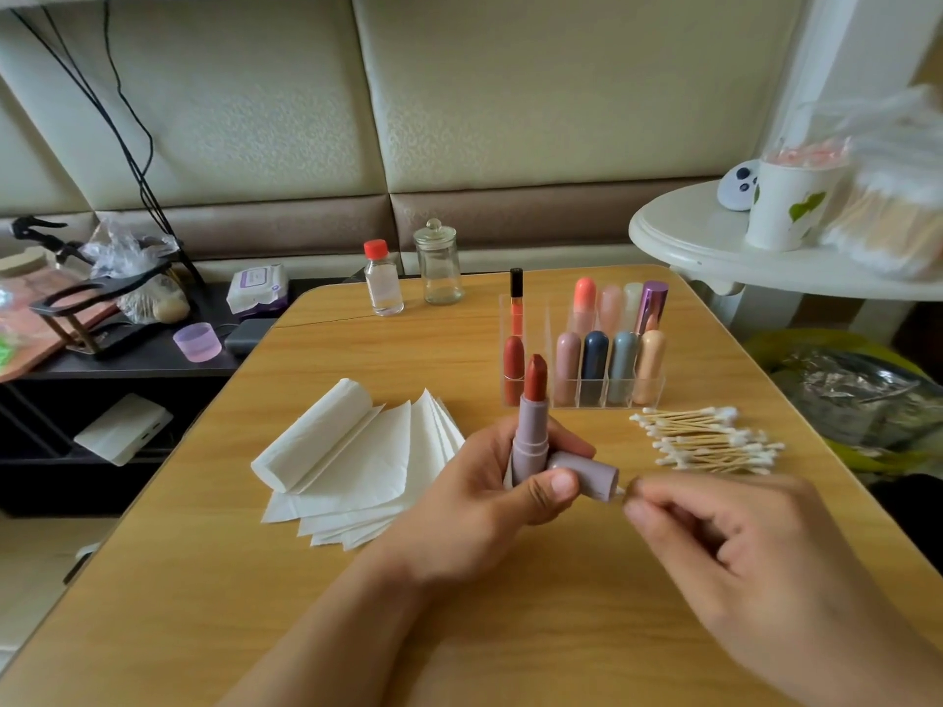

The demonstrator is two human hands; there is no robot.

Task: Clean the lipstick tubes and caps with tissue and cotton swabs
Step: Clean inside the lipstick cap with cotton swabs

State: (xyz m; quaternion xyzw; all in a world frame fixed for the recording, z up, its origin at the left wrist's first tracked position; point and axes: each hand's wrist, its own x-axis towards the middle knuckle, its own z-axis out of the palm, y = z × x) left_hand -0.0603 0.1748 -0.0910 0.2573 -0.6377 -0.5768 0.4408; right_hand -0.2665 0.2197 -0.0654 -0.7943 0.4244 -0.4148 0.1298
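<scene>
A padded cream wall (pixel 286 94) with a brown band along its foot closed the far side of the room. In front of it a wooden table (pixel 255 604) filled most of the view, its grain running toward the near edge. To the left stood a dark low shelf (pixel 127 357) cluttered with a pack of wipes (pixel 256 289) and a lilac cup (pixel 198 341). At far right a round white side table (pixel 689 237) carried a paper cup (pixel 786 206) and a plastic bag of swabs (pixel 888 211).

On the table, a fan of white tissue sheets (pixel 357 461) lay left of centre, one end rolled. At the far edge stood a small clear bottle with a red cap (pixel 382 280) and, just beside it, an empty glass jar (pixel 439 265). Right of centre a clear organiser (pixel 587 390) held capped lipsticks upright in its compartments. Near it, on the right, lay a loose heap of cotton swabs (pixel 709 441).

The left hand (pixel 490 497) was curled round the open lipstick tube (pixel 530 436), held upright with its red-brown bullet showing, and also gripped the mauve cap (pixel 587 474) lying sideways under the thumb. The right hand (pixel 750 558), blurred, pinched a single cotton swab (pixel 621 489) whose white tip sat at the cap's open mouth.
</scene>
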